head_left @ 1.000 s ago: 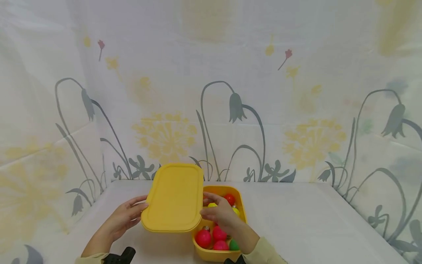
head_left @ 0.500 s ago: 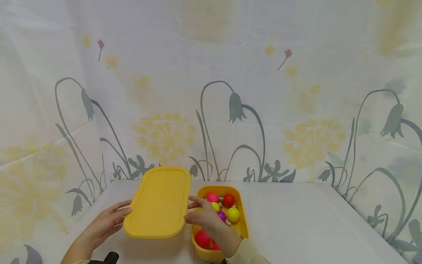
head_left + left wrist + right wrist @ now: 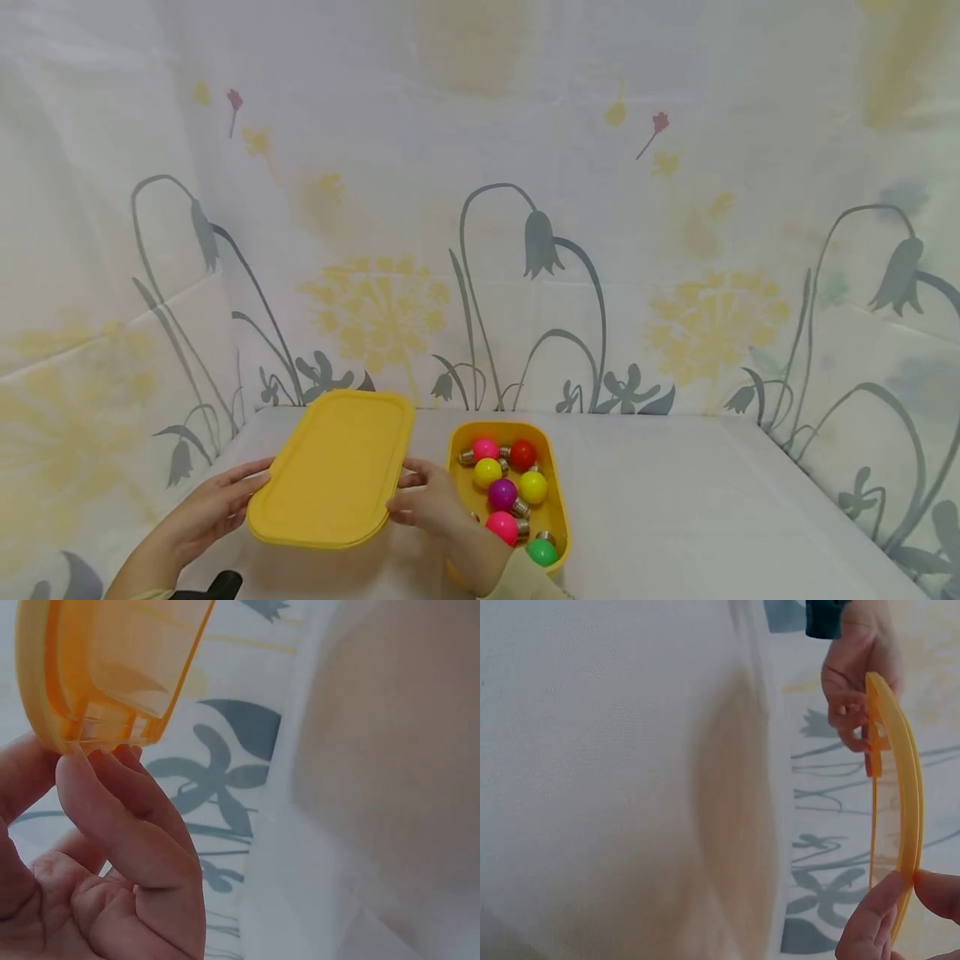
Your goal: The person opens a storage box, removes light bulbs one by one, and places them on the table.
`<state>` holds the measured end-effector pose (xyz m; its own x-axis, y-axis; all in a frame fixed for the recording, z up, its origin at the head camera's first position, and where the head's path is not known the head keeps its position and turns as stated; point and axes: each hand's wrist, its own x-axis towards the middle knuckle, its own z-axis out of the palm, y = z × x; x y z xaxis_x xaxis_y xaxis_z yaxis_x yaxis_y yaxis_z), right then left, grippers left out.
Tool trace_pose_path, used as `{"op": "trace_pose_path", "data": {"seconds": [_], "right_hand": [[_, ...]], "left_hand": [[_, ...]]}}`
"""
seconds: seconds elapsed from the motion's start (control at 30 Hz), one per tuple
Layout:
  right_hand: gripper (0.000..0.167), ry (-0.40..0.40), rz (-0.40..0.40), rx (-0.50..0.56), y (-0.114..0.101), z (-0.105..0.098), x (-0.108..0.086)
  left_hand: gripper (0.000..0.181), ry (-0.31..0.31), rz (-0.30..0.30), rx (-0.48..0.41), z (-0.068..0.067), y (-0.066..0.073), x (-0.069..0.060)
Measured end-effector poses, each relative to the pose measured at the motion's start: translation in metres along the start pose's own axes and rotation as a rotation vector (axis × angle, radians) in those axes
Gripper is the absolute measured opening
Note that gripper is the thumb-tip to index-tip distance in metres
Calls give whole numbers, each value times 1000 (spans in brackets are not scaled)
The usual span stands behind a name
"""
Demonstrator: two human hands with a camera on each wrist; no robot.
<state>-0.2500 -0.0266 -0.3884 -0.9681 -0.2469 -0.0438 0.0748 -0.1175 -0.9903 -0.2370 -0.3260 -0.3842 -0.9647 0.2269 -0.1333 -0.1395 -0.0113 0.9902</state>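
Observation:
A flat yellow lid [image 3: 333, 471] with rounded corners is held above the table, slightly tilted. My left hand [image 3: 198, 521] pinches its left edge between thumb and fingers. On the opposite edge, my right hand [image 3: 431, 500] grips the rim the same way. The right wrist view shows the lid [image 3: 909, 780] edge-on between both hands. To the right of it, a yellow box [image 3: 561, 525] stands uncovered on the table, with several coloured bulbs inside, among them a purple bulb [image 3: 502, 494] and a green bulb [image 3: 542, 552]. My right forearm hides the box's near left corner.
White cloth covers the table [image 3: 675, 508]. Behind it hangs a pale curtain [image 3: 480, 317] printed with grey and yellow flowers, which also runs along both sides.
Both hands have carried the lid left and a little toward me, away from over the box's left side. More of the bulbs now show. The box has stayed in place.

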Motion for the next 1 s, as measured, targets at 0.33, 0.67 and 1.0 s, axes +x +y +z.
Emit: {"op": "trace_pose_path", "data": {"seconds": [0.33,0.67,1.0], "right_hand": [[56,28,95,-31,16,18,5],[49,89,157,-28,37,25,8],[47,70,215,-74,43,26,5]], "left_hand": [[37,4,-79,-53,-18,-16,3],[42,47,-116,56,-20,-35,6],[45,170,-191,267,-13,-47,11]]}}
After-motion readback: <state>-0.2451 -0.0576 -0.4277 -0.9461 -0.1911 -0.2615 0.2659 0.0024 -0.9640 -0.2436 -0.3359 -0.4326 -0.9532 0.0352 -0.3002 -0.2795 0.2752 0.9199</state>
